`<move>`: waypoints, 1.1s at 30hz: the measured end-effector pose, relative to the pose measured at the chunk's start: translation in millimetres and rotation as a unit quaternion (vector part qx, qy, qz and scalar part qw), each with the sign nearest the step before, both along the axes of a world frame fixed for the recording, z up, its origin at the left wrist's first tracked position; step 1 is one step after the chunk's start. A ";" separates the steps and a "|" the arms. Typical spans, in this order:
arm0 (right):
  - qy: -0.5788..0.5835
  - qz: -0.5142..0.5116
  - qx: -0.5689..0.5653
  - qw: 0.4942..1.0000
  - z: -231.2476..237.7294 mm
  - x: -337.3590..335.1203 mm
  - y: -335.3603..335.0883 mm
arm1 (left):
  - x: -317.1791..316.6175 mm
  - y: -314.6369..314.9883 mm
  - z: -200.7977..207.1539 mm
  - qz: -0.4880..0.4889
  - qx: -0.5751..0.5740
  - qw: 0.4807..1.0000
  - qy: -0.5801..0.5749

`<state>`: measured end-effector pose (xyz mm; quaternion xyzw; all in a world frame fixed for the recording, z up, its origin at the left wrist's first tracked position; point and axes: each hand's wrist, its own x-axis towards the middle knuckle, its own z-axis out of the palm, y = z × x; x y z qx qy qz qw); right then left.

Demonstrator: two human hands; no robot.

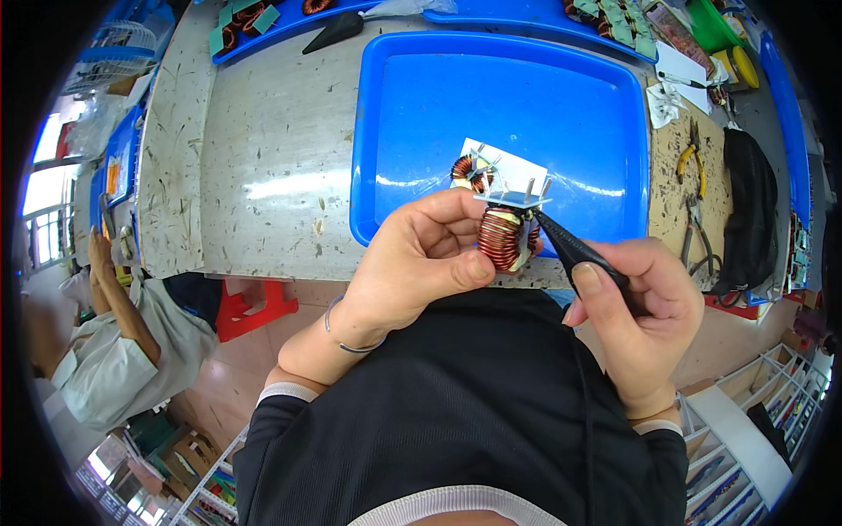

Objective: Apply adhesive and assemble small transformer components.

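My left hand (421, 250) grips a copper-wound ring coil (503, 238) between thumb and fingers, just over the near edge of the blue tray (500, 46). A thin pale plate (511, 200) with upright metal pins sits on top of this coil. In my right hand (645, 307) is a black tapered tool (570, 250), its narrow tip at the coil just beneath the plate. Whether the tip touches is hard to tell. Behind the held coil, a smaller copper coil (467, 172) with pins lies in the tray beside a white card (517, 160).
Pliers with yellow handles (689, 162) and dark-handled cutters (695, 232) lie to the right, near a black cloth item (750, 210). More coils (250, 19) fill trays along the back. Another black cone (335, 31) rests there. At far left a person (132, 342) works.
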<state>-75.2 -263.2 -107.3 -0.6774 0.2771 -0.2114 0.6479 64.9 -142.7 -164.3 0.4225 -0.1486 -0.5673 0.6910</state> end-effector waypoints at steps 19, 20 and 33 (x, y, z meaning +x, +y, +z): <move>0.013 0.008 -0.089 0.996 -3.6 -2.9 -0.1 | -0.6 0.4 0.4 0.029 -0.025 0.999 -0.008; 0.013 0.008 -0.089 0.996 -4.6 -3.4 -0.3 | -0.5 0.2 0.3 0.029 -0.022 0.999 -0.007; 0.030 0.072 -0.284 0.956 -7.4 -9.4 -1.4 | 0.1 2.5 0.2 0.066 -0.016 0.991 -0.111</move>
